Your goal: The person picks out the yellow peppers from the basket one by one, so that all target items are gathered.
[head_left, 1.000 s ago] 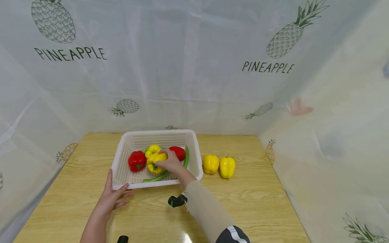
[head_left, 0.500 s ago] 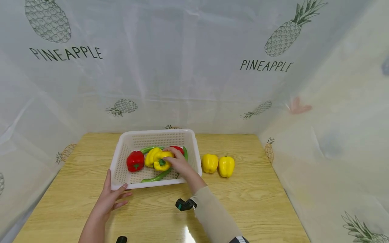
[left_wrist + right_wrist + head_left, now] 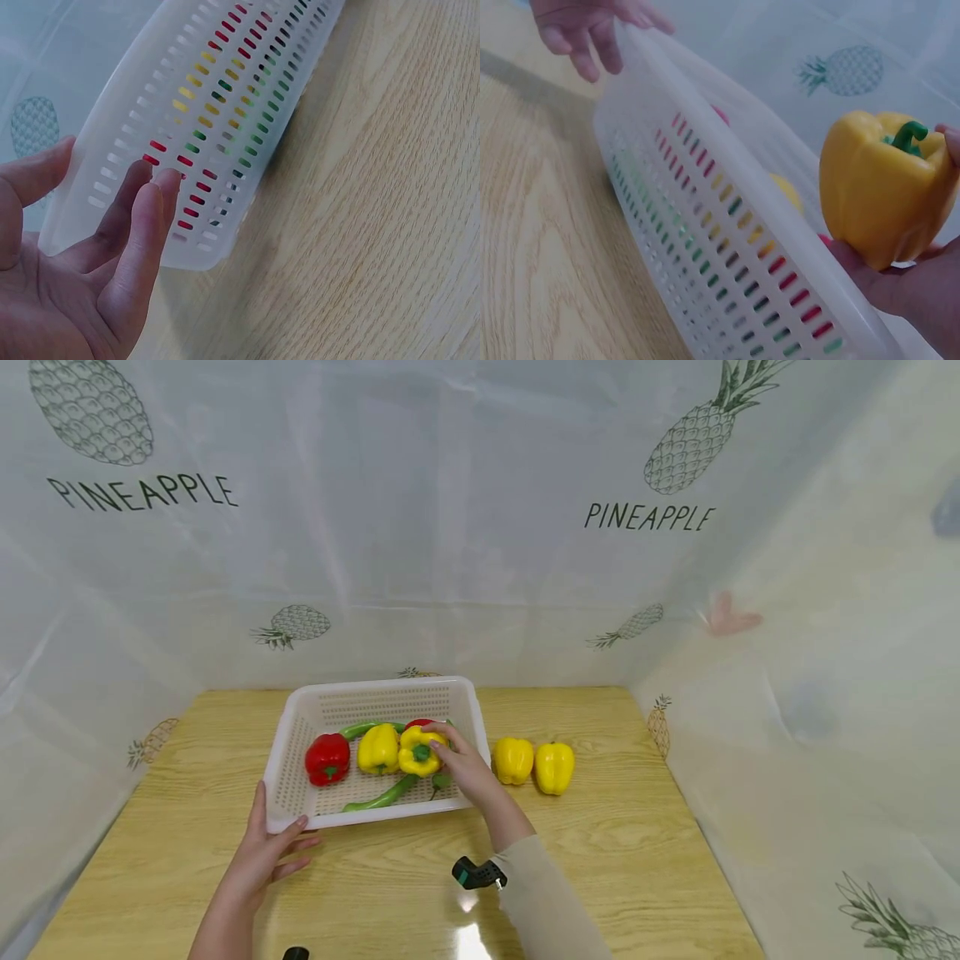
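My right hand (image 3: pixel 467 767) grips a yellow bell pepper (image 3: pixel 420 752) over the right half of a white plastic basket (image 3: pixel 277 785). In the right wrist view this yellow bell pepper (image 3: pixel 889 187) shows above the rim, its green stem up. My left hand (image 3: pixel 255 852) holds the basket's near left corner, with fingers spread around the rim; the left wrist view shows several fingers (image 3: pixel 139 247) in front of the slotted wall. Inside the basket lie a red bell pepper (image 3: pixel 327 759), another yellow bell pepper (image 3: pixel 378 749), and long green peppers (image 3: pixel 384 797). A red vegetable (image 3: pixel 422 723) is partly hidden behind the held pepper.
Two yellow bell peppers (image 3: pixel 513 761) stand on the wooden table (image 3: pixel 615 835) right of the basket. Behind and at the sides hangs a pale curtain (image 3: pixel 420 527) printed with pineapples. A black wrist camera (image 3: pixel 477 873) sits at my right wrist.
My right hand has moved right with the held yellow bell pepper, away from the other yellow one in the basket. The left hand stays at the basket's corner.
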A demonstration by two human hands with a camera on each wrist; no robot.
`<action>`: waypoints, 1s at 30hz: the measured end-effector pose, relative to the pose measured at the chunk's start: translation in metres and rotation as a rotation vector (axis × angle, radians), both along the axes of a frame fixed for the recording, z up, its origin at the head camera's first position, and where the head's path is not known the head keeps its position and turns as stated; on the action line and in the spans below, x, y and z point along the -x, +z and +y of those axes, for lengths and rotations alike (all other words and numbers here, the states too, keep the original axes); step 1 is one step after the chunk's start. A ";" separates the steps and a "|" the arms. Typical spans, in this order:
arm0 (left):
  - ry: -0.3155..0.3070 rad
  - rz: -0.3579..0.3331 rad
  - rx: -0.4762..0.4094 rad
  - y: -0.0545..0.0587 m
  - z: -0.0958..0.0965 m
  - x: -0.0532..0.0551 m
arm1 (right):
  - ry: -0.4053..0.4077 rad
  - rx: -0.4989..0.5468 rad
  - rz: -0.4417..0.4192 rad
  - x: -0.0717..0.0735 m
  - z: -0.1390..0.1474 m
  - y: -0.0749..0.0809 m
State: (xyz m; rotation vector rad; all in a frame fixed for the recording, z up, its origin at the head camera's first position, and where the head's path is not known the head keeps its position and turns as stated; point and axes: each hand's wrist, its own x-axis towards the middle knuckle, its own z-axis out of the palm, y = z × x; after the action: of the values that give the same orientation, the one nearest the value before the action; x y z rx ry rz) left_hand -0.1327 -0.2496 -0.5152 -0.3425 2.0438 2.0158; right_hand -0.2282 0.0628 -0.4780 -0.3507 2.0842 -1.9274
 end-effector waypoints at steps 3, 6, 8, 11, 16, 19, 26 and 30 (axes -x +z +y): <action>-0.003 0.002 -0.005 -0.001 -0.001 0.000 | -0.002 0.010 0.005 -0.001 0.006 -0.002; -0.003 -0.005 -0.007 -0.001 -0.001 0.001 | -0.003 0.042 0.019 -0.002 0.012 -0.002; -0.001 -0.010 -0.008 -0.002 -0.001 0.001 | -0.006 0.079 0.024 -0.003 0.016 -0.002; 0.001 -0.014 -0.007 -0.002 -0.001 0.001 | -0.012 0.137 0.019 -0.004 0.022 -0.001; -0.002 -0.008 -0.018 -0.001 -0.001 0.001 | -0.033 0.158 0.000 -0.009 0.032 0.001; -0.006 -0.002 -0.020 -0.001 -0.001 0.001 | -0.058 0.158 -0.010 -0.011 0.039 0.002; -0.011 -0.003 -0.010 -0.003 -0.002 0.001 | -0.130 0.128 0.012 -0.019 0.056 0.004; -0.005 -0.010 -0.004 -0.004 -0.001 0.001 | -0.168 0.131 0.041 -0.021 0.067 0.006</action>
State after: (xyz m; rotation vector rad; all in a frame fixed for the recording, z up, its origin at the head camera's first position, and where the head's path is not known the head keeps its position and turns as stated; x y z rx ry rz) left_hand -0.1337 -0.2509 -0.5189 -0.3456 2.0320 2.0112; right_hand -0.2072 0.1295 -0.4723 -0.2507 2.0784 -2.1773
